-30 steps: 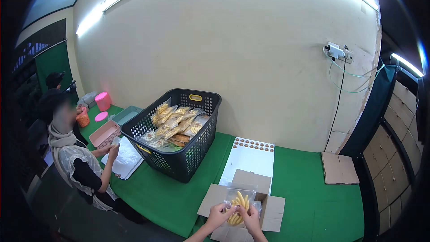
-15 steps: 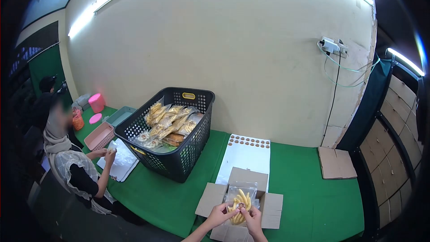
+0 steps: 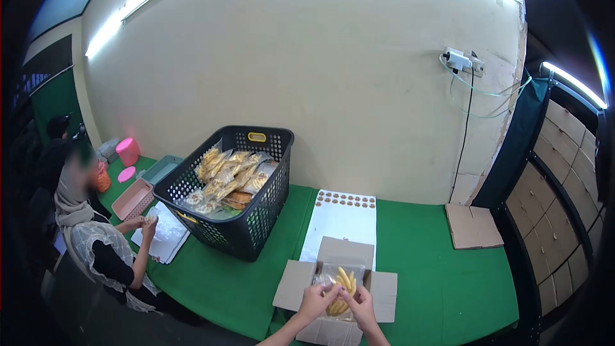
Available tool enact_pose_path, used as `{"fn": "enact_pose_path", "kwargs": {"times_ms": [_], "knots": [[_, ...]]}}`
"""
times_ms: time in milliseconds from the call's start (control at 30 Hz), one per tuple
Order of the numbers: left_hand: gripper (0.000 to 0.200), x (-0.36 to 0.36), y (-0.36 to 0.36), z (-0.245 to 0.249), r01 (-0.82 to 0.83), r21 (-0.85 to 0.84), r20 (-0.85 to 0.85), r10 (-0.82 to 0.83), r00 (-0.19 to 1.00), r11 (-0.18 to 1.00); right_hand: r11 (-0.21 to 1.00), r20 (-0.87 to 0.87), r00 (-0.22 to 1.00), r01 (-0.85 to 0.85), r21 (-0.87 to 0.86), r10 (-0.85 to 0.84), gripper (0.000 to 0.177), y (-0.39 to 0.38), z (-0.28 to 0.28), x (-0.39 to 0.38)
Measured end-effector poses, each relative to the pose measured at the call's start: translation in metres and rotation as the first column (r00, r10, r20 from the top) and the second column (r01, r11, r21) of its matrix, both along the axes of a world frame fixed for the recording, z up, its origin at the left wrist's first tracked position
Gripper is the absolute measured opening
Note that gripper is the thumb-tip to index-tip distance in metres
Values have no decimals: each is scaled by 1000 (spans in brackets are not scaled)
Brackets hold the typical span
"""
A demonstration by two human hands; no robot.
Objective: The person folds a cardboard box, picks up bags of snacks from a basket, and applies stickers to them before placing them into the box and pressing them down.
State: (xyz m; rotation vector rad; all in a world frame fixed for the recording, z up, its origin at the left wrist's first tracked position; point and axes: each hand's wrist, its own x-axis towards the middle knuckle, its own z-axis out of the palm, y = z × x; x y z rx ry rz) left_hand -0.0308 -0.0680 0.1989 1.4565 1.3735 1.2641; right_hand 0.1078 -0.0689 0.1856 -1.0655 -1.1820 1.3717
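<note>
A clear plastic bag of yellow, finger-shaped snack sticks [image 3: 346, 277] is held over an open cardboard box [image 3: 383, 285]. My left hand [image 3: 316, 301] grips the bag from the left, and my right hand [image 3: 361, 307] grips it from the right. Thumbs and fingertips of both hands meet over the front of the bag, covering part of it. Inside the box, more clear plastic shows around the bag. Behind the box lies a white sheet [image 3: 341, 224] with rows of small round brown stickers along its far end.
A black basket [image 3: 256, 243] piled with bagged snacks [image 3: 234, 173] stands to the left. Beyond it are a pink tray [image 3: 133, 200], a teal tray [image 3: 163, 170] and a co-worker [image 3: 106, 243] handling something small. Flat cardboard [image 3: 474, 226] lies at the right on the green cloth.
The fingertips have drawn closer over the bag's front, and the round sticker seen on it earlier is now covered. The whole view has shifted slightly.
</note>
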Motion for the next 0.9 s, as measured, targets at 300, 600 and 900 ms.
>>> {"fn": "enact_pose_path", "kwargs": {"times_ms": [300,600,900], "knots": [[26,13,8,-33,-21,-45,104,25,994,999,977,-28,986,168,129,-166,19,16,-30,-5],[29,13,8,-52,-44,-122,16,47,999,992,993,-41,993,113,36,-112,29,32,-47,1],[24,-13,31,-55,48,-137,173,-24,985,989,998,45,999,26,58,-29,47,34,-26,-6]]}}
